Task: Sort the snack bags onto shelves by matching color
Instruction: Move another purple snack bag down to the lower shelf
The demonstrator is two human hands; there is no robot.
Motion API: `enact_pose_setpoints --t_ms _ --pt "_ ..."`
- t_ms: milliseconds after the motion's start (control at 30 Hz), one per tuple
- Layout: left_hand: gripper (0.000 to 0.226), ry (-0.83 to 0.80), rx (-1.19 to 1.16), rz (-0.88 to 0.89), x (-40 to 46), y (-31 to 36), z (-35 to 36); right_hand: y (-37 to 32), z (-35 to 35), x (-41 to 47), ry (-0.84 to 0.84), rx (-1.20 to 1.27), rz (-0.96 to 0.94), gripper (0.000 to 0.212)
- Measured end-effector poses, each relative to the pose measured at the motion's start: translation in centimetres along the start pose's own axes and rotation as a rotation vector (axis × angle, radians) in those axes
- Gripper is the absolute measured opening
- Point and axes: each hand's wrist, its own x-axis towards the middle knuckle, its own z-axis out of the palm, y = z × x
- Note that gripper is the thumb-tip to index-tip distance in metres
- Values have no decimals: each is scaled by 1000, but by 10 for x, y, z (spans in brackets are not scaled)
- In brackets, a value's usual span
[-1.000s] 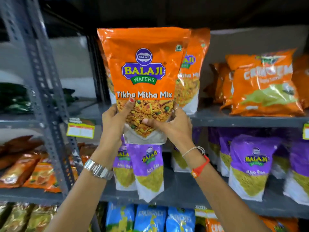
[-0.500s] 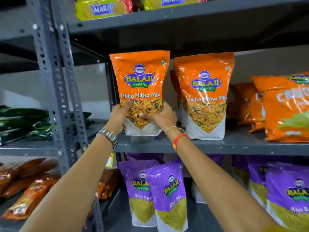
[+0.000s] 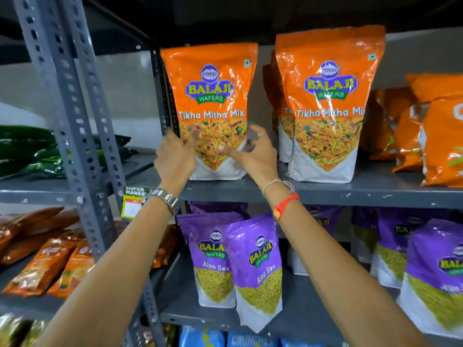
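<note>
Fingers of both hands now spread, off the orange bag, upright on the shelf.

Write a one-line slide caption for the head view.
Both hands, left and right, open around an upright orange Tikha Mitha Mix bag on the orange shelf, purple Aloo Sev bags below.

Bright, glare on bags (edges warped)
</note>
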Motion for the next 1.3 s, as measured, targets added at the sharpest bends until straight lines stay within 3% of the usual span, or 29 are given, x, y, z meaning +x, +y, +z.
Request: enact_pose_setpoints --t_ms 133,267,367,467,567,733,800,933,1000,1133,1300 --pt "69 253 -82 139 -46 -13 6 18 -19 -40 161 59 -129 54" --pt "56 369 -170 139 -109 -40 31 50 -36 -80 237 85 -133 30" --pt "54 335 -269 36 -158 -71 59 92 -43 -110 269 131 -23 25" --pt "51 192 -430 -131 -201 -101 87 144 -46 -143 268 110 133 23" --pt "43 7 -581 -366 -237 -117 104 195 -48 -164 201 25 327 35" --pt "59 -332 -749 -751 -266 -146 140 260 -45 -163 -114 37 659 117" --pt "61 -386 -768 -805 -274 -142 148 253 -47 -157 -177 41 727 117" --pt "58 -348 -796 -773 -278 -134 159 249 -57 -148 -386 -18 760 67" --pt "54 -314 -813 -711 -280 -133 165 249 -62 -147 -409 -19 717 50" --pt "52 -293 -790 -585 -284 -123 178 255 -69 -148 -267 15 645 52" --pt "36 -407 -780 -483 -277 -102 201 257 -100 -153 28 -30 585 51"
